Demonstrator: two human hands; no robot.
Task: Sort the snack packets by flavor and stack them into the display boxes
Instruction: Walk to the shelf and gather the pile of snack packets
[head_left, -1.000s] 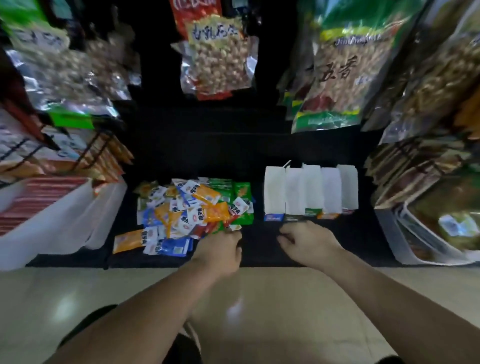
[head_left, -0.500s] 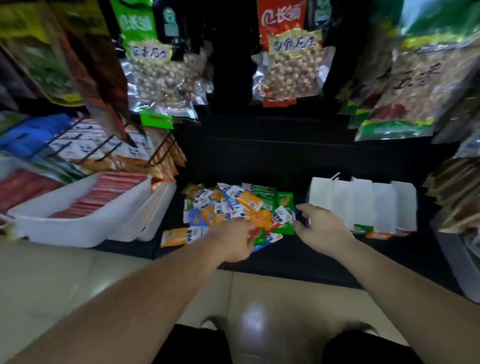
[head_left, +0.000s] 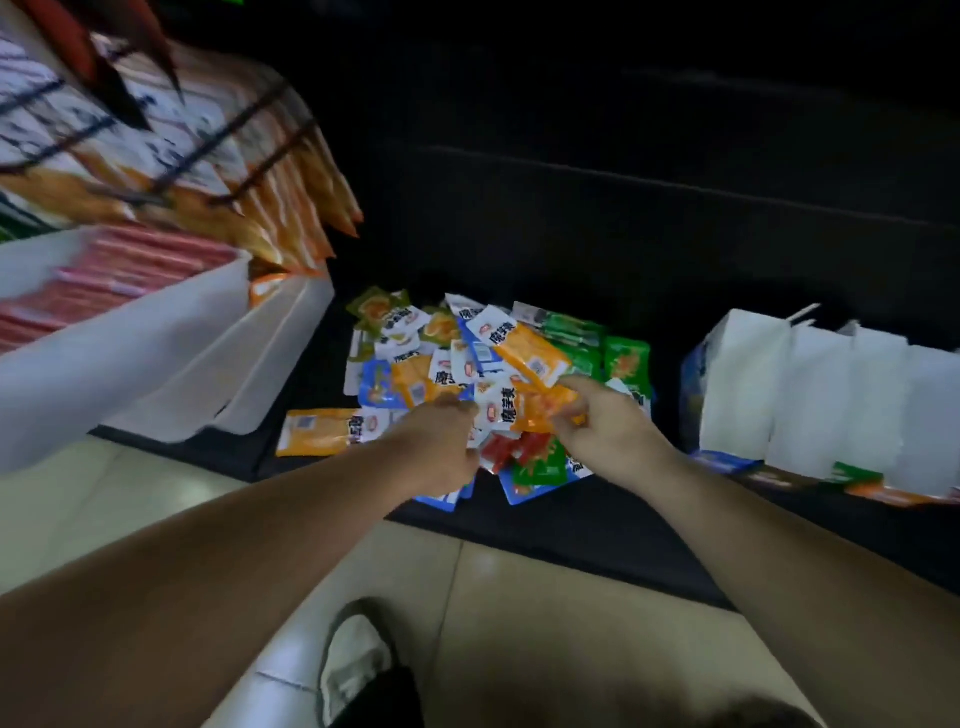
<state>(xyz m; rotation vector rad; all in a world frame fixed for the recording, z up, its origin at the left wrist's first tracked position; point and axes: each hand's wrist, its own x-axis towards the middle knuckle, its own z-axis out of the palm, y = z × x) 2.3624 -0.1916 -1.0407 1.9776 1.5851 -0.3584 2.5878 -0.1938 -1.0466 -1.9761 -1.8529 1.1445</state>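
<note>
A low black shelf (head_left: 597, 519) at floor level carries everything. At its left end stand white plastic tubs (head_left: 156, 353), one holding red packs. At its right end is a row of white cardboard display boxes (head_left: 810, 395), upright and touching one another, with blue, green and orange showing along their near bottom edges. Between the two, apart from the boxes, lies the loose heap of small glossy film snack packets (head_left: 467, 358) in orange, blue, green, red and white, overlapping every way. A lone yellow-orange packet (head_left: 317, 431) lies flat just left of the heap. These packets look light, thin and floppy, and their slick skins will likely slide over each other, so pulling one may drag its neighbours. A thumb-and-finger pinch on a flat sealed end should hold better than a squeeze on the filled middle, which could crush the snack. The right grip (head_left: 608, 436) is doing just that: thumb above and fingers below, it pinches the near end of an orange-and-white packet (head_left: 540, 410) at the front of the heap. The left grip (head_left: 441, 441) has its fingers curled down into the heap's near edge. The back of the hand hides them, so whether it holds a packet cannot be told.
</note>
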